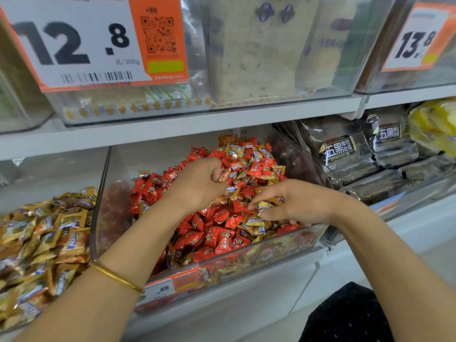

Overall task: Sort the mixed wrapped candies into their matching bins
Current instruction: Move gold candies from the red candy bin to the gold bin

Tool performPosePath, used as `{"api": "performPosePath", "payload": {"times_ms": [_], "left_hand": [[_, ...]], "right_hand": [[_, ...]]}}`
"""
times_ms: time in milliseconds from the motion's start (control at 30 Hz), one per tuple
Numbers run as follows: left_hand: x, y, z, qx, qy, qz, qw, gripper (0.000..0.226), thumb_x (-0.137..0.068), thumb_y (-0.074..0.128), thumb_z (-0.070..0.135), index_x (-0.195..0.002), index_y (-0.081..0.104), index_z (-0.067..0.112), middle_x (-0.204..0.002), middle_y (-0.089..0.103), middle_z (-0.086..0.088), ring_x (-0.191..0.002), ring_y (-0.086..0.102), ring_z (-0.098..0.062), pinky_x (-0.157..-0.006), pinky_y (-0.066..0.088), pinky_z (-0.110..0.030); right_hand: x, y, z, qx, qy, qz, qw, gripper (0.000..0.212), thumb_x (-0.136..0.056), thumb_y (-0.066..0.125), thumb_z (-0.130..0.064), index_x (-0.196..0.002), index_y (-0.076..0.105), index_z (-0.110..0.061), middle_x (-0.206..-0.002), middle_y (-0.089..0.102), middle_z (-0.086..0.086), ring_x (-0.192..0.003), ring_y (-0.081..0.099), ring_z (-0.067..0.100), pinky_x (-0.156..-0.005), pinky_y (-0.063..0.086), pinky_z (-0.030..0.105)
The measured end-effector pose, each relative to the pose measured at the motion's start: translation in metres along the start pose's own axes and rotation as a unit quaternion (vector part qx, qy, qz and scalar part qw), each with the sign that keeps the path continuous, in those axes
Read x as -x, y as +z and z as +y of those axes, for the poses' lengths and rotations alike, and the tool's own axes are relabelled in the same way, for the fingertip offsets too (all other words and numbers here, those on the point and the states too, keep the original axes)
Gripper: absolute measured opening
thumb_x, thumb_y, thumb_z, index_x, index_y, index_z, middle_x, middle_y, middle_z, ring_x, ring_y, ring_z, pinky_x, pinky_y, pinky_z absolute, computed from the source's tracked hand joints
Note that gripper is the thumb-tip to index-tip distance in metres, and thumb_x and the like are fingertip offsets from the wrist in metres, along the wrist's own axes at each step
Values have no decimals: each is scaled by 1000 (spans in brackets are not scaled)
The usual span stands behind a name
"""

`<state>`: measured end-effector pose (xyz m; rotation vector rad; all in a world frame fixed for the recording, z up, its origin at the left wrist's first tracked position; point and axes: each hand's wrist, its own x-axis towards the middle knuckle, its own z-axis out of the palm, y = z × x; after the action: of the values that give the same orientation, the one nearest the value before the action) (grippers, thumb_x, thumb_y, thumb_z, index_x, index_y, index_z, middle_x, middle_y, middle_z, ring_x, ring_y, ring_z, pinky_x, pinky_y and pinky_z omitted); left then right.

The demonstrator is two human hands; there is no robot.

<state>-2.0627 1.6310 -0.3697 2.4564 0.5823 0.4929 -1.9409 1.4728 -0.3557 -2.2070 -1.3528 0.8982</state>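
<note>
**Both hands grab candies in the mixed bin**

Left hand (197, 186) is deep in the pile, and its fingers (217, 172) curl round a small bunch of candies (225, 175) with gold and orange wrappers. A thin gold bangle (116, 277) sits on that wrist. The right hand (293, 203) is lower and nearer the front. Its finger and thumb pinch a gold candy (265, 205), and more gold ones lie just under it.

Both hands are inside the middle bin (101, 201), a clear plastic box on the lower shelf. It is full of red candies (222, 240) with a little face on each wrapper. Gold candies with blue labels (256, 154) are mixed in among them, mostly at the back and on the right side. A small orange price tag (172, 287) is stuck on the front of this bin.

Just to the left, on the other side of the clear wall, lies a big heap of gold candies (49, 243), all of one kind.

To the right are dark bread packs (340, 149) with white writing, and yellow packs (434, 127) past them. Above, on the white shelf (172, 129), stand more clear bins with big price tags, one reading 12.8 (74, 43) and one reading 13.8 (417, 43). A bit of black dotted cloth (350, 314) shows at the bottom right
</note>
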Motion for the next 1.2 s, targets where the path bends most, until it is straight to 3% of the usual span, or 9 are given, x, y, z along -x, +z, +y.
{"api": "performPosePath", "payload": {"times_ms": [100,167,300,467,700,767,833,967,1200], "left_hand": [[2,0,1,18,-7,-9,1000,41,-84,64,6,-61,31,16,-59,31,3,-53,27,-10,-49,22,-23],[3,-2,2,29,-9,-10,999,42,-84,64,6,-61,30,16,-60,31,3,-53,26,-10,-49,23,-23],[4,-4,3,56,-15,-8,998,42,-84,64,6,-62,29,16,-60,29,3,-52,26,-9,-49,23,-22],[6,-8,0,82,-27,-4,996,41,-83,65,7,-63,31,15,-59,30,3,-50,27,-10,-43,27,-15],[10,-14,-6,118,-54,-4,992,40,-83,66,7,-63,32,15,-60,31,2,-52,32,-13,-57,43,-31],[13,-16,-6,122,-53,0,991,40,-83,66,6,-63,32,14,-59,31,2,-50,31,-11,-50,42,-21],[15,-18,-6,127,-51,2,991,40,-84,65,5,-63,32,13,-59,31,1,-47,32,-8,-38,34,-10],[18,-22,-8,161,-66,-2,985,39,-84,65,6,-64,32,13,-60,31,1,-47,38,-5,-41,41,-12],[32,-35,-10,208,-87,-6,974,38,-83,68,8,-65,35,14,-62,35,-2,-51,42,-9,-44,43,-17]], "right_hand": [[-3,4,1,49,-16,-22,998,30,-90,61,-29,-120,62,-32,-135,54,4,-96,60,20,-81,51,32],[-5,7,-2,110,-19,-22,993,42,-90,61,-32,-131,55,-26,-141,47,-5,-127,45,14,-105,36,27],[-11,12,-6,177,7,-21,984,63,-87,62,-42,-143,40,-21,-150,37,-3,-137,34,15,-111,30,28],[-20,20,-6,240,39,41,969,58,-84,61,-51,-135,47,-29,-137,50,-6,-127,46,19,-100,43,42],[-23,28,-10,309,30,111,944,42,-90,56,-41,-132,50,-35,-131,54,-5,-120,51,21,-87,47,36],[-23,28,-7,291,28,118,949,42,-90,58,-36,-132,51,-34,-132,54,-5,-119,52,21,-89,47,36],[-23,23,-4,225,21,123,966,43,-89,61,-30,-132,53,-30,-129,57,-3,-111,58,17,-87,51,31],[-13,10,-1,-108,5,132,985,37,-85,66,-15,-121,60,-21,-70,62,1,-40,44,8,-36,32,19],[-11,6,-17,-288,31,84,954,23,-86,66,-16,-109,64,-15,-69,59,5,-47,41,12,-36,23,17]]}}
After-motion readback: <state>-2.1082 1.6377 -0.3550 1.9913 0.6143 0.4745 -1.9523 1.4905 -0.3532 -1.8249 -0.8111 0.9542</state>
